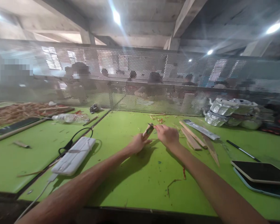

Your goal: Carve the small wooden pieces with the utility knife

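Both my arms reach out over a green table. My left hand is closed round a short piece of wood, held tilted just above the tabletop. My right hand is closed in a pinch at the top end of that same piece; what sits between its fingers is too small to make out. Right of my right hand lie wooden sticks and a long flat metal blade.
A white power bank with cables lies at the left. A plastic bottle is behind it. Two dark tablets and a pen lie at the right, foil packs at the back right. Behind a perforated metal screen sit other people.
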The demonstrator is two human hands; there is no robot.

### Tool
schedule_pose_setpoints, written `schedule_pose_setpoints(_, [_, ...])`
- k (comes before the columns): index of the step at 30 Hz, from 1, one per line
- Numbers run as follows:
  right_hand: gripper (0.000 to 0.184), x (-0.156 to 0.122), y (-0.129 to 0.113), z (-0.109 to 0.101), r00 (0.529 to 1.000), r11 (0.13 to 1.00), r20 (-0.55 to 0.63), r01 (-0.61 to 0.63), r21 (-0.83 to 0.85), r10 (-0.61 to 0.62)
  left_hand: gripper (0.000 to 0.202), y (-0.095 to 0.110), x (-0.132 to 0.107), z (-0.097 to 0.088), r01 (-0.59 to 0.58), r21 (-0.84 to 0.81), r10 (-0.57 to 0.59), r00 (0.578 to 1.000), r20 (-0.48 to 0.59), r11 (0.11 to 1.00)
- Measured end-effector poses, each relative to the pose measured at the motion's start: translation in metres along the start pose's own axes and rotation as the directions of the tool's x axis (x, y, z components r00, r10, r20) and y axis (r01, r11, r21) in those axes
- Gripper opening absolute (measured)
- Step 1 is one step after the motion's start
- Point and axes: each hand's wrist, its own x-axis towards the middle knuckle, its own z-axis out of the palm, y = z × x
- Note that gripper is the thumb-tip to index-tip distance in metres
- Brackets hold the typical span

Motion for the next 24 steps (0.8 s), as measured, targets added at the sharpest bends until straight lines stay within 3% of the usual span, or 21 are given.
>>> schedule_pose_setpoints(3, [0.048,0.005,0.029,-0.007,0.981,0.98,0.06,-0.179,-0.085,0.185,0.041,0.007,-0.005,-0.003,-0.009,0.001,0.009,0.999,-0.036,1.0])
schedule_pose_setpoints(5, [0.045,0.008,0.048,-0.013,0.948,0.941,0.033,-0.311,-0.133,0.317,0.042,0.011,-0.006,-0.004,-0.03,-0.023,0.029,0.998,-0.047,0.999])
schedule_pose_setpoints(8, [0.044,0.01,0.054,-0.019,0.928,0.921,-0.046,-0.372,-0.114,0.37,0.047,0.011,-0.006,-0.003,-0.06,-0.038,0.058,0.997,-0.05,0.997])
schedule_pose_setpoints(13, [0.043,0.004,0.021,-0.016,0.968,0.993,-0.227,-0.086,0.086,0.104,0.045,0.003,-0.004,0.001,-0.105,-0.114,0.103,0.994,-0.022,0.988])
schedule_pose_setpoints(17, [0.045,-0.005,-0.001,-0.007,0.963,0.961,-0.246,0.163,0.225,-0.106,0.042,0.001,-0.004,0.003,-0.118,-0.288,0.141,0.988,0.057,0.95])
schedule_pose_setpoints(24, [0.042,-0.009,-0.003,0.006,0.973,0.98,-0.193,0.152,0.129,-0.126,0.037,0.006,-0.007,0.007,-0.088,-0.312,0.106,0.994,0.04,0.946])
